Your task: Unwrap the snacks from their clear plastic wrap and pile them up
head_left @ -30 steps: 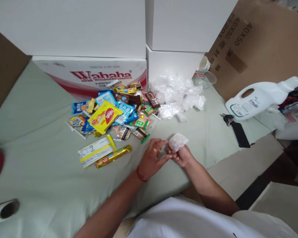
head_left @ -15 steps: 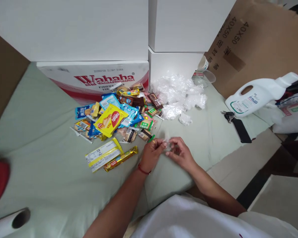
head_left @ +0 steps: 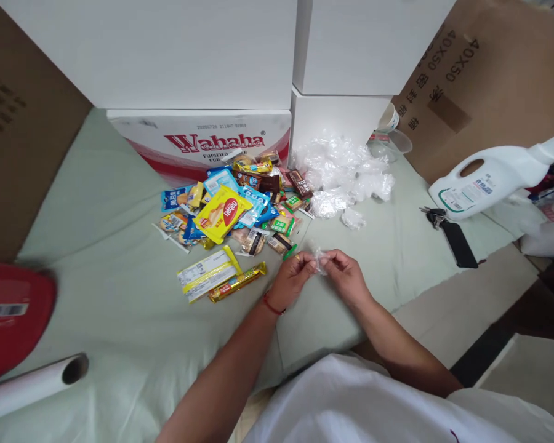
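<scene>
Between my two hands is a small crumpled piece of clear plastic film (head_left: 321, 261), pinched from both sides. My left hand (head_left: 293, 277), with a red cord on the wrist, is closed on its left edge. On the other edge the fingers of my right hand (head_left: 347, 274) are closed too. Just past my hands lies a heap of wrapped snacks, topped by a yellow packet (head_left: 221, 214). Behind and to the right is a pile of crumpled clear plastic (head_left: 337, 163), with one small loose wad (head_left: 353, 218) in front of it.
A white Wahaha box (head_left: 203, 138) stands behind the snacks. To the right lie a white detergent bottle (head_left: 493, 175), keys and a black phone-like object (head_left: 459, 244). At left are a red object (head_left: 16, 320), a white roll (head_left: 32, 387) and two snack packets (head_left: 210, 272).
My right hand has moved in and its fingers have closed on the plastic film. The view has turned left, so everything sits further right.
</scene>
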### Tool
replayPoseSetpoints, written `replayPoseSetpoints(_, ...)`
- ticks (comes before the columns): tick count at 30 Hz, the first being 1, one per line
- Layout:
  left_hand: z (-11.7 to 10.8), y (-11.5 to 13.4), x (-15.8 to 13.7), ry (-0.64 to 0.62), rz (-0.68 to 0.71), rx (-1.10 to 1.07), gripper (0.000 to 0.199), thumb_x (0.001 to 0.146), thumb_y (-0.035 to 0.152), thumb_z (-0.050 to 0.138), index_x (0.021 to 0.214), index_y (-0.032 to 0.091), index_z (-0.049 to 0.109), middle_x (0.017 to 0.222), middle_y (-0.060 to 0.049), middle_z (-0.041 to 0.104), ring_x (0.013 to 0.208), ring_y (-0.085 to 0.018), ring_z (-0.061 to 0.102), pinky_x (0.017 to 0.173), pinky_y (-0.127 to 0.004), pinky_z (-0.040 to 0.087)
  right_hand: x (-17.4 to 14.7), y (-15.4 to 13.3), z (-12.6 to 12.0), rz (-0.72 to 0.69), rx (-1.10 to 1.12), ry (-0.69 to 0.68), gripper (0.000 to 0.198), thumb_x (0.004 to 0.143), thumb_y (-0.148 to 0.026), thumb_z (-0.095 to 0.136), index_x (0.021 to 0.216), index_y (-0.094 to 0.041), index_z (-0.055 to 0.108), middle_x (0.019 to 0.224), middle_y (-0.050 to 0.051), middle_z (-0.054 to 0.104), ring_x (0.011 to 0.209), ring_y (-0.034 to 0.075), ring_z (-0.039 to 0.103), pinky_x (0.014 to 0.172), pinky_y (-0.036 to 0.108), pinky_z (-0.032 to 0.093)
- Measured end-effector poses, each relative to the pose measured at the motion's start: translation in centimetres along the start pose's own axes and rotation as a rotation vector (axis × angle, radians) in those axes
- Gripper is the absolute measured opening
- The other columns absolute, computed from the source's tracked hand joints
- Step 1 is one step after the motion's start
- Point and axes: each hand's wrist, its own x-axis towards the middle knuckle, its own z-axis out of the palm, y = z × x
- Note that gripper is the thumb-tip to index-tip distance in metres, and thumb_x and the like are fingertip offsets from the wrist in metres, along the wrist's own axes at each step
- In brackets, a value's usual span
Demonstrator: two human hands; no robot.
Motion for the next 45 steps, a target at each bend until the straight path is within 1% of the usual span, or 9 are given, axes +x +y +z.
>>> replayPoseSetpoints(6,0.0,0.0,0.1,0.071,-0.026,-0.204,0.051,0.087,0.07,0.068,0.085,0.02,0.054,0.082,0.0,0.059,0.068,-0.011,0.049,0.061,-0.025,0.038,0.8,-0.2,-0.7,0.193,0.29,0.123,0.042,0.07,-0.05,0.091,0.075,-0.02,0.062,0.069,-0.004,0.055,0.062,0.01,0.048,0.051,0.021,0.04)
replayPoseSetpoints(13,1.3,-0.1,-0.4,0.199,0.086,0.14,0.064,0.064,0.038,0.093,0.117,0.023,0.058,0.113,-0.004,0.058,0.082,-0.013,0.053,0.064,-0.022,0.045,0.6,-0.1,-0.2,0.257,0.411,0.148,0.044,0.067,-0.044,0.095,0.076,-0.02,0.059,0.066,-0.005,0.055,0.056,0.008,0.049,0.05,0.019,0.044)
replayPoseSetpoints(17,0.9,-0.3,-0.1,0.242,0.093,0.176,0.025,0.082,0.04,0.078,0.095,0.02,0.07,0.094,-0.003,0.063,0.078,-0.014,0.057,0.07,-0.026,0.048,0.7,0.0,-0.2,0.281,0.426,0.091,0.04,0.069,-0.04,0.094,0.078,-0.019,0.061,0.064,-0.005,0.054,0.056,0.007,0.046,0.045,0.016,0.037)
replayPoseSetpoints(21,-0.1,-0.2,0.4,0.308,-0.008,-0.132,0.037,0.076,0.05,0.084,0.088,0.02,0.067,0.067,0.005,0.054,0.057,-0.009,0.045,0.054,-0.023,0.037,0.8,-0.4,-1.6,0.318,0.449,0.086,0.041,0.065,-0.035,0.096,0.078,-0.019,0.06,0.067,-0.006,0.053,0.054,0.005,0.042,0.041,0.014,0.028)
replayPoseSetpoints(27,-1.2,0.7,0.9,0.341,-0.031,-0.336,0.045,0.073,0.053,0.085,0.089,0.022,0.057,0.076,0.004,0.054,0.061,-0.008,0.049,0.052,-0.02,0.035,0.2,-1.1,-4.0,0.362,0.276,-0.062,0.04,0.065,-0.041,0.094,0.08,-0.018,0.065,0.061,-0.005,0.051,0.051,0.006,0.04,0.041,0.017,0.028)
replayPoseSetpoints(33,-0.1,0.5,0.5,0.517,0.138,-0.058,0.045,0.07,0.041,0.088,0.089,0.023,0.052,0.08,0.006,0.052,0.063,-0.007,0.046,0.059,-0.02,0.038,-0.8,-1.7,-3.3,0.037,0.011,0.22,0.038,0.079,-0.054,0.082,0.086,-0.022,0.064,0.065,-0.004,0.054,0.055,0.01,0.044,0.047,0.021,0.034)
replayPoseSetpoints(36,0.8,0.2,-0.5,0.35,0.125,0.048,0.039,0.079,0.048,0.081,0.09,0.022,0.055,0.08,0.004,0.054,0.066,-0.009,0.048,0.061,-0.023,0.041,-1.3,-1.5,-2.3,-0.198,-0.271,0.254,0.029,0.092,-0.051,0.071,0.092,-0.022,0.068,0.099,0.005,0.069,0.065,0.012,0.053,0.055,0.025,0.043)
replayPoseSetpoints(39,1.6,0.0,-1.2,0.27,0.103,0.134,0.056,0.066,0.045,0.09,0.107,0.022,0.059,0.104,0.0,0.06,0.071,-0.01,0.052,0.064,-0.024,0.045,-1.8,-0.9,-1.2,-0.388,-0.523,0.15,0.022,0.098,-0.043,0.065,0.09,-0.022,0.069,0.128,0.01,0.066,0.078,0.015,0.061,0.065,0.03,0.048)
replayPoseSetpoints(45,0.8,-0.7,-0.4,0.375,0.029,-0.048,0.033,0.079,0.044,0.083,0.08,0.02,0.06,0.072,0.005,0.056,0.065,-0.01,0.05,0.063,-0.024,0.041,-1.8,0.3,-0.3,-0.319,-0.438,0.129,0.022,0.097,-0.044,0.066,0.091,-0.023,0.071,0.121,0.009,0.066,0.078,0.015,0.059,0.065,0.03,0.048)
